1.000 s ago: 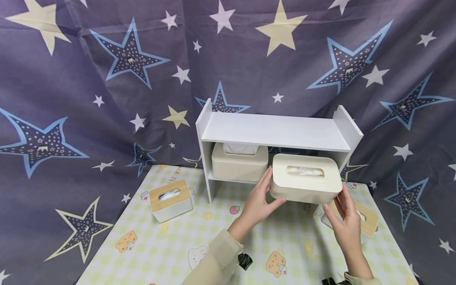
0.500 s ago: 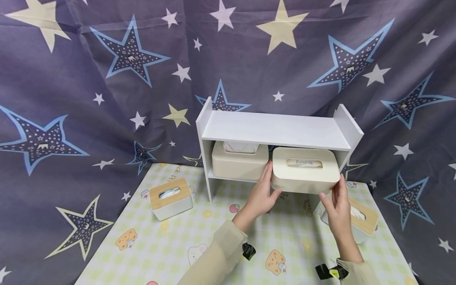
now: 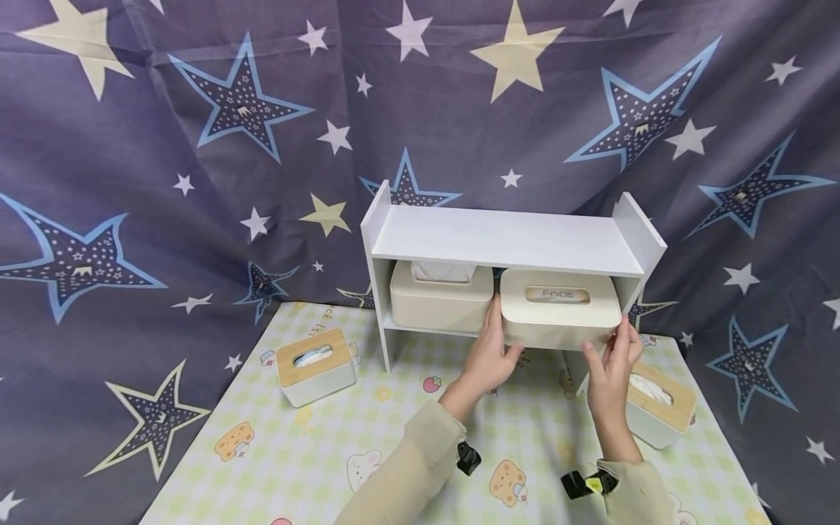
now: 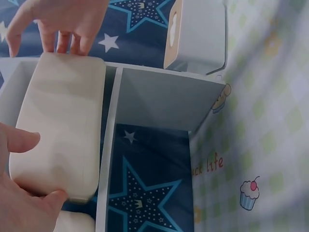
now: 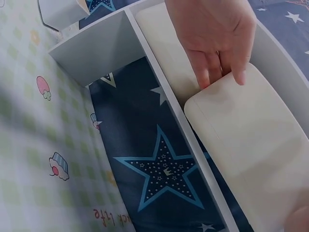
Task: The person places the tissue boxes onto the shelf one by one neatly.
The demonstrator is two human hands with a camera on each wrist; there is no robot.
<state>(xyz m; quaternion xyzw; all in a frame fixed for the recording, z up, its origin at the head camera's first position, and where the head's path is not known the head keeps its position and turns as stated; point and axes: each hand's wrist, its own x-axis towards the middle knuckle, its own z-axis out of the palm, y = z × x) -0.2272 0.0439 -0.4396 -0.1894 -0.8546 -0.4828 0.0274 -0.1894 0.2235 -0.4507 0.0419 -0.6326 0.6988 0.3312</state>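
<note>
Left hand (image 3: 488, 361) and right hand (image 3: 609, 375) grip a cream tissue box (image 3: 559, 315) partly inside a white shelf (image 3: 508, 237). Another box (image 3: 441, 305) sits left.

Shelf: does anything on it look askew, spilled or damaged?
No spill or damage shows. The Face box juts farther forward than the tissue box beside it, but the left hand and right hand hold it.

Left hand (image 5: 215, 31) touches upper end of cream box (image 5: 251, 140). Sliver of right hand (image 5: 299, 221) in lower corner. Second box (image 5: 166, 53) partly behind left hand, in white shelf (image 5: 101, 53). Checked tablecloth (image 5: 29, 130) alongside.
</note>
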